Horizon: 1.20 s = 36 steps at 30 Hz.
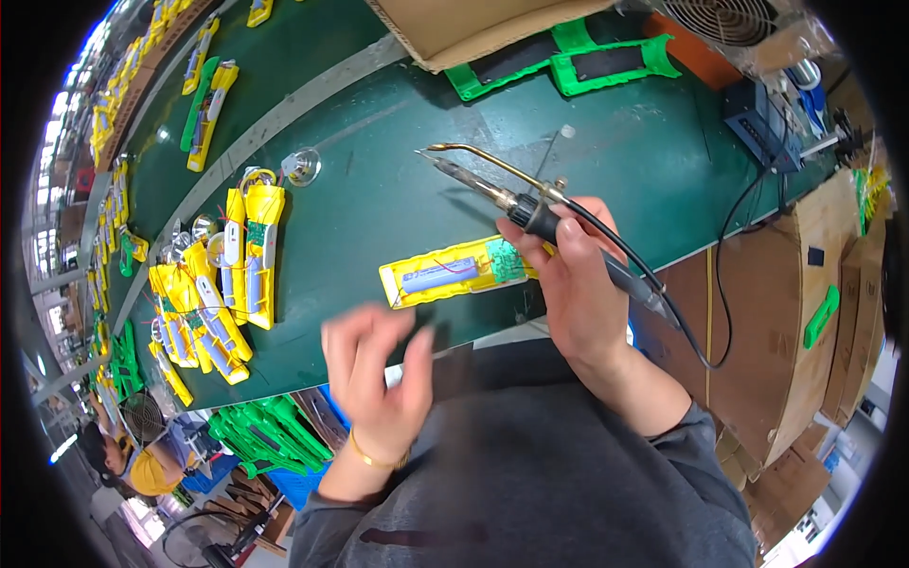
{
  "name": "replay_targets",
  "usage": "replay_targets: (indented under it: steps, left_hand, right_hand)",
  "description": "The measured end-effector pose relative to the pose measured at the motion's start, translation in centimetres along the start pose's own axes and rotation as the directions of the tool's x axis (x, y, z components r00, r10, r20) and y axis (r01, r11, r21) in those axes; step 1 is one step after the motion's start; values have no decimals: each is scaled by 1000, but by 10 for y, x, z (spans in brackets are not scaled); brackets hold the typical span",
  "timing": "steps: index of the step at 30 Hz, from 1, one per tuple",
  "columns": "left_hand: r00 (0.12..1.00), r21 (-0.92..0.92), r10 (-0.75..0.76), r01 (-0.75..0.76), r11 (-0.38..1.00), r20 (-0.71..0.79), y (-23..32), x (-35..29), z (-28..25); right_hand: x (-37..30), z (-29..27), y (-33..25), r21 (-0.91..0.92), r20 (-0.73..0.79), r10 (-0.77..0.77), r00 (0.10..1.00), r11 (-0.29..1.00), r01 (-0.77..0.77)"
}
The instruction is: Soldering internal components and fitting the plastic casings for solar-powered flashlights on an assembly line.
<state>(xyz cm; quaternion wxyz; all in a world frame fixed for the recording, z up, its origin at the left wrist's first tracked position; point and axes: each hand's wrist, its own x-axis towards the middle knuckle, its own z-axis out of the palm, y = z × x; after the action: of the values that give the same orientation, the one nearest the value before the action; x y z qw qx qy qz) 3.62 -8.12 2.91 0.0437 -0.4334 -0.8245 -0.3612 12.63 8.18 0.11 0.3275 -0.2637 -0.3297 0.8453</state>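
Holding a soldering iron point(530, 213) in the clenched right hand point(578, 284) over one open yellow case point(454, 272) on the tabletop point(379, 189), the person, blurred left hand point(374, 364) empty with fingers spread, seems mid-batch, with a pile of similar cases point(213, 293) at left.

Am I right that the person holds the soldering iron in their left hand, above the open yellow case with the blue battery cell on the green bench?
Not quite: the soldering iron is in the right hand, as the head view shows. The left hand is blurred and appears to hold nothing. The rest stands: the iron is above the open yellow case with its blue battery cell on the green bench.
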Motion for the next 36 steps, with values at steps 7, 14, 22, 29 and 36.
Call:
replay_targets:
  steps: [7,14,22,29,36]
  left_hand:
    - [882,202,-421,382,902,212,-23,-16,3]
    - [999,-149,-48,49,988,7,-3,13,38]
    - [988,-243,-143,153,958,61,-2,19,54]
    - [992,-369,-106,122,922,64,9,25,56]
    - [978,-103,147,-133,986,147,8,31,59]
  right_hand:
    - [-4,-4,5,-49,4,-74,997,996,74]
    - [-2,1,3,-46,14,-36,999,998,36]
    - [-4,-1,4,13,7,-35,999,999,35]
    - [-3,-1,3,-15,-13,-17,1000,1000,17]
    - [-18,-8,-19,32,7,-113,994,993,113]
